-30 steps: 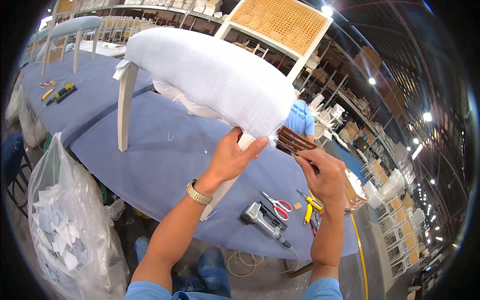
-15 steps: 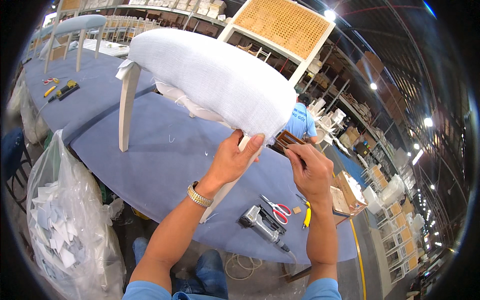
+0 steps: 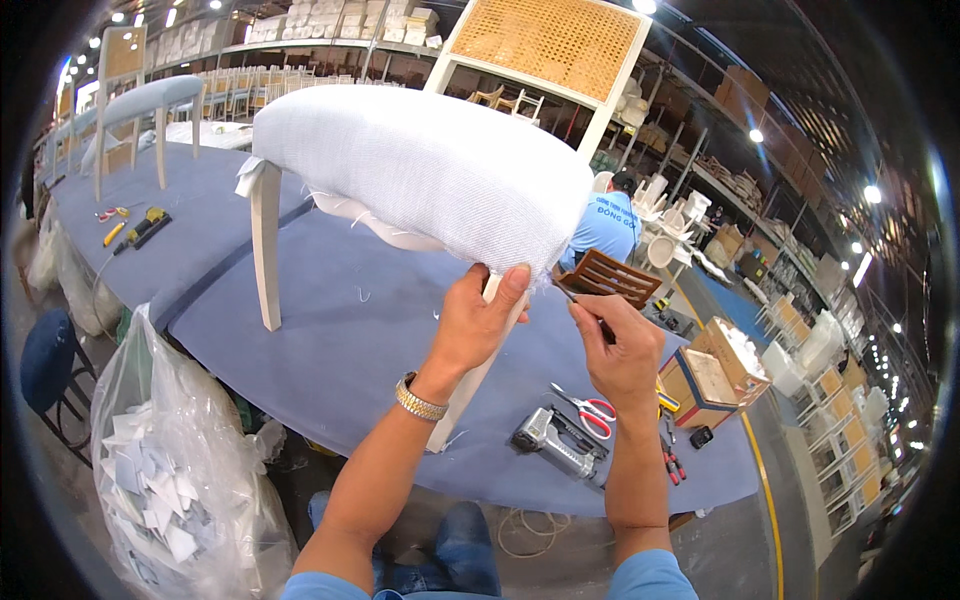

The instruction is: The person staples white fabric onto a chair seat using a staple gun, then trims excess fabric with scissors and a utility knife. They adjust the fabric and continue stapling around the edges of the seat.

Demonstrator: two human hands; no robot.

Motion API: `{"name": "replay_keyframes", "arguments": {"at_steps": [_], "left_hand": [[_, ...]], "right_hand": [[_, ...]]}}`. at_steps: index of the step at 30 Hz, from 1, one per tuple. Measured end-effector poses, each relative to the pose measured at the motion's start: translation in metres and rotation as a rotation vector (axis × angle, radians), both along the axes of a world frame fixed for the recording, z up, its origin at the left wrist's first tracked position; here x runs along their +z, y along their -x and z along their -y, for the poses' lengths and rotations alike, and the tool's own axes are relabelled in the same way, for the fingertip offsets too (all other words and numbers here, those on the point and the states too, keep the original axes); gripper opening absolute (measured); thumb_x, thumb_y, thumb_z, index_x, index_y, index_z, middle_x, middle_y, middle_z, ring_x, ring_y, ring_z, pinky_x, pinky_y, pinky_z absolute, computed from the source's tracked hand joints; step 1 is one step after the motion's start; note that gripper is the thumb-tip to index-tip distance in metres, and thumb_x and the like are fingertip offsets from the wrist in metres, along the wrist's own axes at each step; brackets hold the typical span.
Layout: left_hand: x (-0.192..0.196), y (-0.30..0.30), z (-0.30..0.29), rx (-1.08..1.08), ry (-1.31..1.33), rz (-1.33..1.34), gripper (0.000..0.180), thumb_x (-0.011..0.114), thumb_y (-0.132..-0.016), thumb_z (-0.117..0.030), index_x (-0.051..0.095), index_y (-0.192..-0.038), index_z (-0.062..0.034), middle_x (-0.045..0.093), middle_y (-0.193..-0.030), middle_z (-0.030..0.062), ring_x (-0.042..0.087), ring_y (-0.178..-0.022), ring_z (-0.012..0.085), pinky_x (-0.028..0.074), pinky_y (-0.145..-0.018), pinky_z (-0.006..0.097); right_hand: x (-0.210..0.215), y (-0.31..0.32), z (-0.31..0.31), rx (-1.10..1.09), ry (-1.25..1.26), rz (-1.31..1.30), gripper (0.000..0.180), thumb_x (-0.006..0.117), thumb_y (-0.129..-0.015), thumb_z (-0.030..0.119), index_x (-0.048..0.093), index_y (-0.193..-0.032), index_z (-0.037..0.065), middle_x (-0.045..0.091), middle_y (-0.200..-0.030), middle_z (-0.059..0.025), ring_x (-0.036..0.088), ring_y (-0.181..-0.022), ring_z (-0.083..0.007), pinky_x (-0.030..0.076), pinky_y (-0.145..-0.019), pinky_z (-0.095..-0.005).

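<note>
The chair (image 3: 545,45) sits upper centre on the tabletop (image 3: 350,350), its pale cover (image 3: 420,170) seemingly done on top, its frayed corner (image 3: 541,276) apparently unfinished, the left hand (image 3: 478,318) clamped round the near leg (image 3: 463,408), the right hand (image 3: 622,348) pinching what may be a slim tool (image 3: 567,293)

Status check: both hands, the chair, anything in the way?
Left hand gripping chair leg, thumb on seat corner. Right hand pinching thin tool at frayed edge. Chair upright on table. Staple gun, red-handled scissors lying nearby.
</note>
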State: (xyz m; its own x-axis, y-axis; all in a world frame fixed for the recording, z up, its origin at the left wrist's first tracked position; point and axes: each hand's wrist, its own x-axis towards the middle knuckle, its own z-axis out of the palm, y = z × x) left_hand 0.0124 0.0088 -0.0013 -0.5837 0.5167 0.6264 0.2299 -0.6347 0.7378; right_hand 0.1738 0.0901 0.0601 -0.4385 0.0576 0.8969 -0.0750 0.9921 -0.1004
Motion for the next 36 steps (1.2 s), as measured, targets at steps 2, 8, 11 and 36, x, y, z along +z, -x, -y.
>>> {"name": "replay_keyframes", "arguments": {"at_steps": [2, 8, 11, 36], "left_hand": [[0.001, -0.002, -0.001, 0.012, 0.000, 0.004, 0.067, 0.056, -0.097, -0.059, 0.056, -0.109, 0.0069, 0.066, -0.085, 0.0105, 0.066, -0.072, 0.0147, 0.057, -0.067, 0.029], [0.006, -0.009, 0.002, 0.089, 0.040, 0.011, 0.070, 0.050, -0.096, -0.065, 0.057, -0.106, 0.0042, 0.068, -0.082, 0.0119, 0.068, -0.070, 0.0155, 0.056, -0.065, 0.028], [0.003, -0.005, 0.001, 0.088, 0.056, 0.003, 0.070, 0.049, -0.096, -0.067, 0.059, -0.101, 0.0028, 0.068, -0.079, 0.0114, 0.068, -0.068, 0.0155, 0.056, -0.064, 0.028], [0.008, -0.009, 0.000, 0.091, 0.095, 0.045, 0.068, 0.056, -0.095, -0.063, 0.058, -0.102, 0.0050, 0.066, -0.077, 0.0093, 0.066, -0.067, 0.0139, 0.054, -0.063, 0.027]], "right_hand": [[-0.003, 0.001, 0.002, -0.018, -0.046, 0.023, 0.007, 0.074, -0.086, 0.008, 0.070, -0.091, 0.005, 0.066, -0.076, -0.0096, 0.062, -0.060, -0.0250, 0.047, -0.054, -0.0340], [-0.002, 0.004, -0.005, 0.019, -0.103, 0.041, 0.006, 0.073, -0.087, 0.012, 0.070, -0.091, 0.007, 0.065, -0.075, -0.0089, 0.063, -0.063, -0.0287, 0.048, -0.055, -0.0365], [-0.003, -0.006, -0.006, 0.010, -0.061, -0.020, 0.006, 0.073, -0.087, 0.011, 0.070, -0.090, 0.008, 0.066, -0.077, -0.0094, 0.064, -0.064, -0.0285, 0.048, -0.056, -0.0357], [0.029, -0.012, -0.002, -0.103, -0.356, 0.238, 0.007, 0.061, -0.088, 0.013, 0.057, -0.085, 0.009, 0.062, -0.078, -0.0066, 0.066, -0.067, -0.0287, 0.050, -0.056, -0.0381]]}}
